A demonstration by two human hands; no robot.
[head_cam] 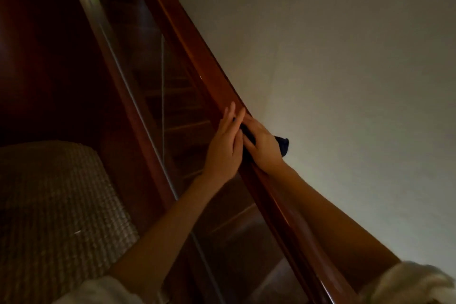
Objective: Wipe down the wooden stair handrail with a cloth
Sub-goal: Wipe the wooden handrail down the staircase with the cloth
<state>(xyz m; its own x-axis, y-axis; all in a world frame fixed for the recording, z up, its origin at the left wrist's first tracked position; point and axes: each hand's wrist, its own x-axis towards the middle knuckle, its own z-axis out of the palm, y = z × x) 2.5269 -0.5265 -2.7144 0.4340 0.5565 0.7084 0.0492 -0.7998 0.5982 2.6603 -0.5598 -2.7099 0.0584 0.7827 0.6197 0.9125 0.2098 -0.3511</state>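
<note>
The cloth (283, 147), seemingly soft and light, lies pinned atop the glossy handrail (214, 69) under the flat-fingered right hand (261, 145), the straight-fingered left hand (224, 148) touching the handrail's side.

No text, label, brand, number or sign can be read anywhere in this dim view. The wooden handrail (214, 81), the dark cloth (283, 146) lying on the handrail, the woven basket (61, 192) to the left of the handrail and the pale wall (333, 57) to its right show only plain surfaces.
</note>
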